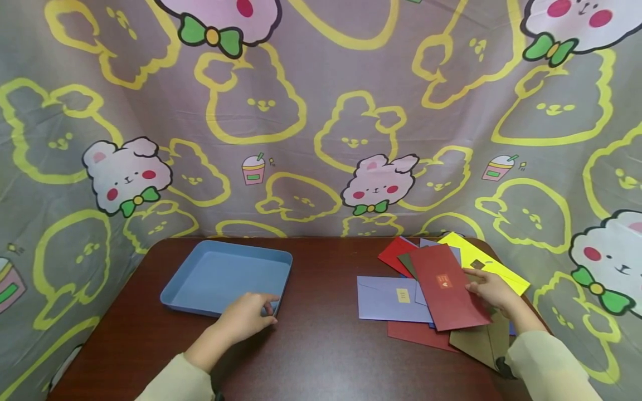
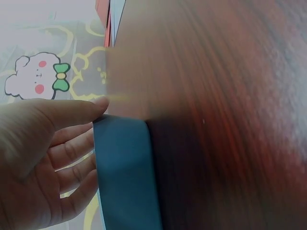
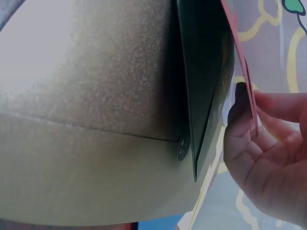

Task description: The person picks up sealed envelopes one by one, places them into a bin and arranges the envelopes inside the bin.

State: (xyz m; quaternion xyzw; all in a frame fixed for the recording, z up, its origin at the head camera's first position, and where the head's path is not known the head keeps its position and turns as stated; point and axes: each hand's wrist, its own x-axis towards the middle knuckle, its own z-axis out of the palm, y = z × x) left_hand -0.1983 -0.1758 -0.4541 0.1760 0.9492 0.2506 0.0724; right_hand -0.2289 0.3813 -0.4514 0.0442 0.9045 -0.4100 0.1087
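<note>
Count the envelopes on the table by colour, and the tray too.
Red paper envelopes: 3
Purple paper envelopes: 2
Yellow paper envelope: 1
Dark green paper envelope: 1
Brown paper envelope: 1
Blue plastic tray: 1
Total: 9 in clear view

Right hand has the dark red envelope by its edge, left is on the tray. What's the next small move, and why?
Probably lift the dark red envelope clear of the pile and carry it toward the blue tray: the right hand pinches its edge, and the left hand steadies the tray's near rim.
</note>
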